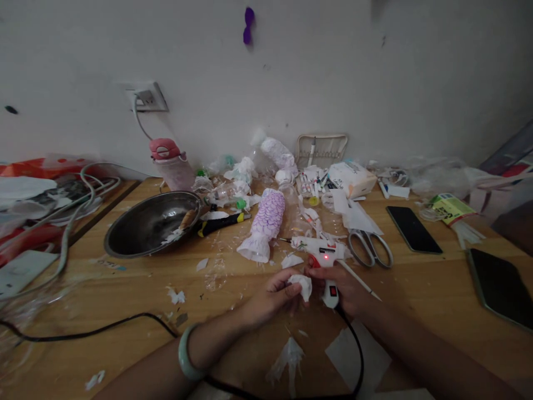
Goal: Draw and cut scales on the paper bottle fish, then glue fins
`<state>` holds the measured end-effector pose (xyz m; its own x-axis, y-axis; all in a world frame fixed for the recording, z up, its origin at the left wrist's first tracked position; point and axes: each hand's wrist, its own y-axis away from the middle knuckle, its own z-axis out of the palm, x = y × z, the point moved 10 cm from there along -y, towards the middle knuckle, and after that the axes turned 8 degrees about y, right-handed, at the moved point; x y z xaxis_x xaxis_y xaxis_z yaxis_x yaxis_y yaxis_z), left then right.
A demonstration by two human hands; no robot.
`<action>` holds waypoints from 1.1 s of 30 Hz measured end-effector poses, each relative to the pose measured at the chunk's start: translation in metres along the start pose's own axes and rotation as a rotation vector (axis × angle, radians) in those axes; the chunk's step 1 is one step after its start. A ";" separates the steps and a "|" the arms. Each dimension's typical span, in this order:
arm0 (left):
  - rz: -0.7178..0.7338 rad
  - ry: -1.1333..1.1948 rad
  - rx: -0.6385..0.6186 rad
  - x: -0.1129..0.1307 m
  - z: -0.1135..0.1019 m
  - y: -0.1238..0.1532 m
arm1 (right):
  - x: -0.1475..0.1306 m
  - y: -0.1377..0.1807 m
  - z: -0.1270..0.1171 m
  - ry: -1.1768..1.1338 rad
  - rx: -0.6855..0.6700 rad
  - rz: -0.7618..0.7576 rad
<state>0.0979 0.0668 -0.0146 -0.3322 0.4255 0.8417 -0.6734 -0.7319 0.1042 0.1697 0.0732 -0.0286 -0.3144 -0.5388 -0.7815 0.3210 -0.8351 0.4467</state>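
Between the thumb and fingers of my left hand (280,294) is a crumpled piece of white paper (302,285). My right hand (345,284) is wrapped round the handle of a white hot glue gun (325,256), whose red light glows and whose nozzle points left. A black cord runs down from its handle. Just beyond my hands lies a paper-wrapped form with purple scale marks (268,219), its flared white end toward me. White paper scraps (287,358) lie on the wood below my hands.
At left sits a metal bowl (139,230), with a black and yellow handled tool (220,223) beside it. Behind stands a pink bottle (172,166). Scissors (370,247), a phone (413,229) and a dark tablet-like device (499,286) lie to the right. Markers (312,183) cluster near the wall.
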 end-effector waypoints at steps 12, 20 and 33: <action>0.007 0.017 -0.003 0.001 0.001 -0.001 | -0.007 0.006 0.014 0.050 -0.120 -0.075; 0.001 -0.007 0.017 0.001 -0.001 -0.001 | -0.003 0.003 0.016 0.069 -0.167 -0.081; 0.031 -0.071 0.071 0.003 -0.006 0.001 | -0.003 0.006 0.012 0.074 -0.107 -0.059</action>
<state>0.0929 0.0706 -0.0154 -0.3025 0.3653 0.8804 -0.6139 -0.7812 0.1132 0.1614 0.0690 -0.0180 -0.2699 -0.4758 -0.8371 0.3983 -0.8467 0.3528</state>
